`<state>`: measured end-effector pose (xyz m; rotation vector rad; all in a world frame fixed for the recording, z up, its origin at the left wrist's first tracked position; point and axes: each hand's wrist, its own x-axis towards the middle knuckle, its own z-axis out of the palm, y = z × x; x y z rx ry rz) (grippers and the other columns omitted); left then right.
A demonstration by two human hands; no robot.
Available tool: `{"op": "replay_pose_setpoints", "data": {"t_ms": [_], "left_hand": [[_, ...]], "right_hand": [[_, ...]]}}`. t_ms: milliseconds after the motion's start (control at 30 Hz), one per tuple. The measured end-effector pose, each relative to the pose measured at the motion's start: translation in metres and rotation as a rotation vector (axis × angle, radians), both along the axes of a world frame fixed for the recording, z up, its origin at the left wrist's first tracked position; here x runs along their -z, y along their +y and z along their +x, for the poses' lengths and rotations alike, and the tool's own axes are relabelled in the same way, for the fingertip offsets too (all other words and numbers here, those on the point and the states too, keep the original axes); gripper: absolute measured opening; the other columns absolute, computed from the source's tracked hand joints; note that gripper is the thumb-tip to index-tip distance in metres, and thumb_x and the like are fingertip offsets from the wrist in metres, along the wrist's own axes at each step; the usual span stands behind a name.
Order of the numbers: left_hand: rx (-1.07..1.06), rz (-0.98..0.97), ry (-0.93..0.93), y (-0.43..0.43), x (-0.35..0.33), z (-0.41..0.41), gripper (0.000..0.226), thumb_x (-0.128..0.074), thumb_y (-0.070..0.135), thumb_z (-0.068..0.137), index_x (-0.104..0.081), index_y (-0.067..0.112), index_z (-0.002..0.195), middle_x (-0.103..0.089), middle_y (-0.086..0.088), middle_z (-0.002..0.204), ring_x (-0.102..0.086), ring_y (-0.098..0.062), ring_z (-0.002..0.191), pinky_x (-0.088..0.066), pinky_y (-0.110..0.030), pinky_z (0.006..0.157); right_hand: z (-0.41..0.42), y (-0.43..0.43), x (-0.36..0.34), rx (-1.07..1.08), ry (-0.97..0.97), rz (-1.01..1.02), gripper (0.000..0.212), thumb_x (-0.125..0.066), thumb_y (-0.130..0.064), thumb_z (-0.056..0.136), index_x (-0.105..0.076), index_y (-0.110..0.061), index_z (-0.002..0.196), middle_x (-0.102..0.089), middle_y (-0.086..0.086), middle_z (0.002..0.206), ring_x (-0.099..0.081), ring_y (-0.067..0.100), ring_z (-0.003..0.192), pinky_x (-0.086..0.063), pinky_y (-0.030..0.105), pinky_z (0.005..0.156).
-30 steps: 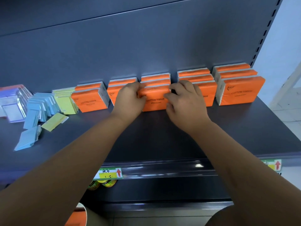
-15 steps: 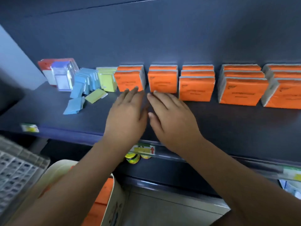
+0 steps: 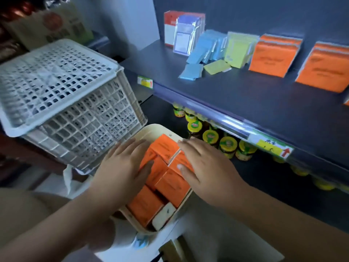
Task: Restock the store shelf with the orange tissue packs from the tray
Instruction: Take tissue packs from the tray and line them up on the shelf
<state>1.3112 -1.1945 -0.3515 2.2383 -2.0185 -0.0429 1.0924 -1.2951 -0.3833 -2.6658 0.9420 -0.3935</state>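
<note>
Dark store shelving fills our right side, and below it the orange tissue packs [image 3: 166, 178] lie loosely piled in the cream tray [image 3: 154, 128]. We judge that we are at the step of picking up the next packs. Our left hand [image 3: 122, 167] and right hand [image 3: 205, 167] lie flat over the pile, one on each side. The fingers [image 3: 190, 148] are straight and a little spread, pinching nothing. Next we should close both hands around some packs and lift them to the shelf [image 3: 245, 95], beside the orange rows [image 3: 270, 55] there. A white crate [image 3: 62, 95] stands to the left.
</note>
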Motion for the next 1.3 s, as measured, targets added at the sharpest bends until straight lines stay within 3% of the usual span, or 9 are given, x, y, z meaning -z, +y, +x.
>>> {"op": "replay_pose_setpoints", "data": {"t_ms": [267,400,533,700,900,1000,1100,1200,1300], "left_hand": [[-0.173,0.171,0.148,0.042,0.035,0.053,0.065,-0.037,0.058,0.092,-0.054,0.019,0.142,-0.06,-0.001,0.141,-0.058,-0.029,0.128,-0.052,-0.044,0.1],[-0.228,0.319,0.2,0.031,0.046,0.067,0.045,-0.055,0.042,0.098,-0.059,0.019,0.136,-0.059,-0.001,0.137,-0.058,-0.026,0.121,-0.047,-0.033,0.093],[-0.216,0.396,0.165,0.019,0.054,0.091,0.04,-0.057,0.041,0.096,-0.061,0.019,0.13,-0.06,-0.004,0.128,-0.058,-0.027,0.116,-0.053,-0.044,0.095],[-0.253,0.552,0.103,0.012,0.064,0.115,0.047,-0.054,0.055,0.084,-0.058,0.029,0.123,-0.057,0.002,0.12,-0.057,-0.029,0.115,-0.055,-0.048,0.09],[-0.086,0.813,0.088,0.008,0.07,0.133,0.089,-0.084,0.061,0.065,-0.05,0.024,0.139,-0.042,-0.002,0.14,-0.058,-0.027,0.113,-0.055,-0.047,0.093],[-0.039,0.776,0.038,0.009,0.078,0.14,0.094,-0.091,0.037,0.065,-0.044,0.021,0.144,-0.033,-0.004,0.146,-0.059,-0.031,0.11,-0.058,-0.05,0.085],[-0.023,0.664,0.043,0.009,0.084,0.142,0.07,-0.084,0.022,0.073,-0.051,0.02,0.134,-0.038,-0.005,0.138,-0.059,-0.028,0.098,-0.058,-0.049,0.079],[-0.036,0.581,0.06,0.006,0.086,0.143,0.05,-0.075,0.034,0.082,-0.056,0.021,0.126,-0.048,-0.004,0.124,-0.058,-0.026,0.097,-0.056,-0.047,0.081],[-0.053,0.54,0.067,0.004,0.09,0.142,0.048,-0.066,0.048,0.09,-0.057,0.022,0.129,-0.053,-0.004,0.12,-0.059,-0.027,0.105,-0.054,-0.047,0.087]], "right_hand": [[0.051,0.015,0.019,-0.149,0.204,0.127,0.054,-0.044,-0.046,0.103,-0.04,-0.023,0.151,-0.045,-0.005,0.152,-0.038,0.015,0.141,-0.032,0.03,0.111],[0.071,0.019,0.036,-0.19,0.317,0.201,0.046,-0.044,-0.047,0.102,-0.048,-0.022,0.14,-0.051,-0.003,0.143,-0.045,0.019,0.133,-0.043,0.04,0.106],[0.091,0.021,0.056,-0.251,0.403,0.211,0.04,-0.043,-0.05,0.096,-0.053,-0.027,0.127,-0.057,-0.007,0.126,-0.055,0.019,0.118,-0.051,0.045,0.092],[0.117,0.024,0.086,-0.244,0.487,0.317,0.032,-0.043,-0.05,0.087,-0.056,-0.025,0.103,-0.059,-0.002,0.108,-0.059,0.023,0.103,-0.053,0.043,0.083],[0.138,0.044,0.116,-0.153,0.354,0.579,0.016,-0.061,-0.027,0.091,-0.062,-0.019,0.103,-0.069,0.003,0.1,-0.064,0.024,0.091,-0.039,0.028,0.072],[0.143,0.054,0.128,-0.057,0.3,0.652,0.024,-0.066,-0.021,0.085,-0.065,-0.01,0.106,-0.071,0.01,0.093,-0.066,0.031,0.085,-0.051,0.036,0.074],[0.146,0.056,0.136,0.083,0.313,0.729,0.028,-0.071,-0.023,0.08,-0.063,-0.011,0.105,-0.069,0.011,0.094,-0.066,0.032,0.087,-0.055,0.045,0.08],[0.148,0.052,0.137,0.142,0.249,0.802,0.039,-0.075,-0.025,0.079,-0.06,-0.016,0.115,-0.067,0.003,0.099,-0.065,0.027,0.095,-0.052,0.042,0.085],[0.147,0.049,0.126,0.048,0.119,0.879,0.064,-0.072,-0.024,0.084,-0.042,-0.036,0.139,-0.059,-0.017,0.1,-0.061,0.013,0.095,-0.048,0.033,0.081]]}}
